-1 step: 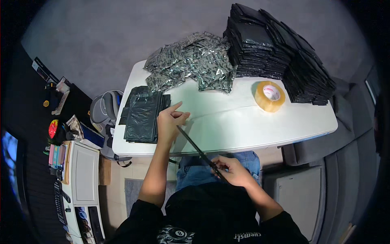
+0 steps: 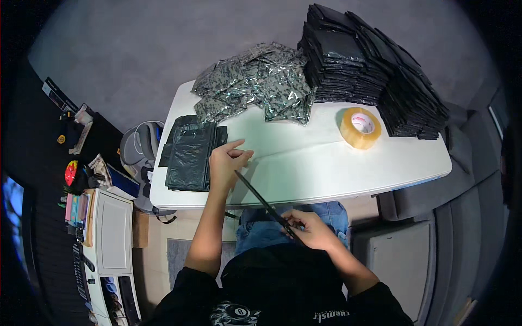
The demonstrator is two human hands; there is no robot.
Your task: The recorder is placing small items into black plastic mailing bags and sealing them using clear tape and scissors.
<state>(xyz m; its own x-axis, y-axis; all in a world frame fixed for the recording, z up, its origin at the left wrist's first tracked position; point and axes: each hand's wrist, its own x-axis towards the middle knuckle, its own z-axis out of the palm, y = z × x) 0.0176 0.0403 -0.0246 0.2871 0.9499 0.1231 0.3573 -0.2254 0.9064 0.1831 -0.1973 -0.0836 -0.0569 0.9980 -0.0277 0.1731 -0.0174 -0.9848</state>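
Note:
My left hand (image 2: 225,163) is held over the white table (image 2: 304,179), beside a pile of flat black plastic bags (image 2: 189,155). One finger is stretched out; the lower fingers look pressed together, and what they hold, if anything, cannot be made out. From their tips a faint line, perhaps clear tape, runs toward a roll of yellowish packing tape (image 2: 360,129). My right hand (image 2: 309,228), above my lap, is closed around the near end of a long, thin black thing (image 2: 258,195). It slants up to just below my left hand. Its kind does not show clearly.
Shiny clear bags with a grey-green camouflage pattern (image 2: 255,79) lie heaped at the table's far side. Tall stacks of black plastic packages (image 2: 353,60) stand at the far right. A grey sofa (image 2: 462,228) is on the right, a white cabinet (image 2: 113,231) on the left.

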